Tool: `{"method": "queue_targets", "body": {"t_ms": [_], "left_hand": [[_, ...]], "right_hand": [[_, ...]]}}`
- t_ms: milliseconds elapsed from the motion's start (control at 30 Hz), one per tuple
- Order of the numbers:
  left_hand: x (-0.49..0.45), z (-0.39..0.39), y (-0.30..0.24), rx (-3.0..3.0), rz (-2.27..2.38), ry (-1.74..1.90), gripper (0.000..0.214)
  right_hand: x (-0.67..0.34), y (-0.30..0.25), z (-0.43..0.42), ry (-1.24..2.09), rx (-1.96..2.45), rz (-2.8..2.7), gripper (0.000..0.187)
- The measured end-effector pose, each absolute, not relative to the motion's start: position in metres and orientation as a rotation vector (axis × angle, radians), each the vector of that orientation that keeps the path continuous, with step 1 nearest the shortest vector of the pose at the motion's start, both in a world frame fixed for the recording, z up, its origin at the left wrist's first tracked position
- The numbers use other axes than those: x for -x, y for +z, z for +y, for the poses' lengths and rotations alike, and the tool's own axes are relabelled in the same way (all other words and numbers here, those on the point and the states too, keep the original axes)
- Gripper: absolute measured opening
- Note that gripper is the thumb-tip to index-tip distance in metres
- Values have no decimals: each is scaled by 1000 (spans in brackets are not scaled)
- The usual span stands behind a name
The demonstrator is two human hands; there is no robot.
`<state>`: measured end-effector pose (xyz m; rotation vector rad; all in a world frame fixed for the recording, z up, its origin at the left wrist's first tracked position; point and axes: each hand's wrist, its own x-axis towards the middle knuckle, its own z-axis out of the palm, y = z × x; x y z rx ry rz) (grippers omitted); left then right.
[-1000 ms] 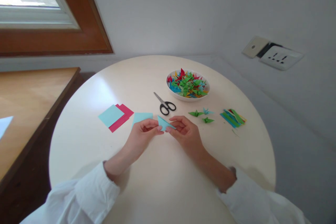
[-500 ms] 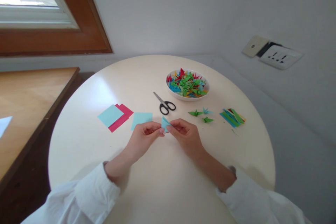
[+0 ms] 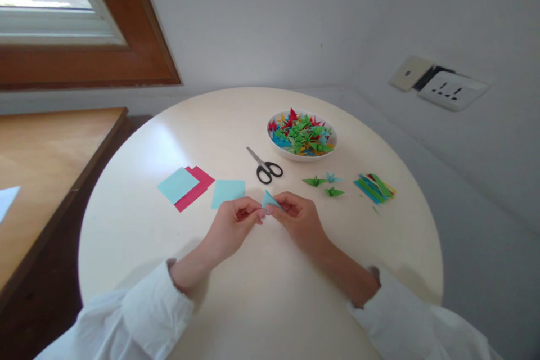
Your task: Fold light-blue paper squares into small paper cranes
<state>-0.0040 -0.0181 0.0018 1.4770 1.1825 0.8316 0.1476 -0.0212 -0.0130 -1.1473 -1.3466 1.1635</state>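
Paper triangle [image 3: 269, 201] points forward, long edge slanting back rightward.

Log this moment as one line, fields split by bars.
Left hand: at near-left edge of folded light-blue paper | Right hand: pinching it | Scissors: beyond hands | Bowl: holding paper cranes

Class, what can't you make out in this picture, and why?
All in the head view:
Folded paper: lower part hidden by the left hand and right hand.
Bowl: inside bottom hidden by paper cranes.
Paper strips: lower ones hidden beneath upper ones.
White sleeves: cut off by the bottom edge.
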Motion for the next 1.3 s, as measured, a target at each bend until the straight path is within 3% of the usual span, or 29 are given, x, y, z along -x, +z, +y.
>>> {"method": "queue_targets", "body": {"t_ms": [1300], "left_hand": [[2, -19, 3, -1395, 1124, 933, 23]], "right_hand": [[-148, -15, -21, 1125, 1137, -1322, 13]]}}
